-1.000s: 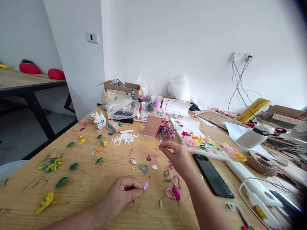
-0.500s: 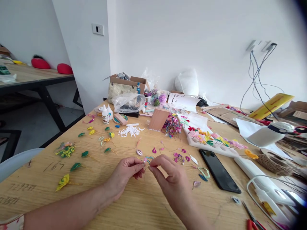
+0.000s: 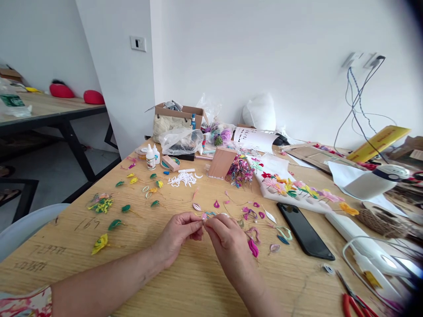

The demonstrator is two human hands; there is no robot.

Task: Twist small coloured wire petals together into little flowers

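Over the middle of the table, my left hand pinches a small pink petal-like piece between thumb and forefinger. My right hand is closed in a pinch at the lower end of that piece, its fingertips meeting those of the left; what lies between them is hidden. Just behind the fingers is a blue strand. A pale pink striped leaf shape lies beyond the left hand. Close to the right hand lie a magenta petal and a looped pink strand.
Green and yellow leaf pieces on thin stems lie to the left. White glue bottles and white cut strips are farther back. A black phone, red-handled scissors and a foam strip with flowers occupy the right.
My right hand has come in against the left fingertips, closing the small gap between them. The view has shifted slightly, and the magenta petal beside the right hand now shows.
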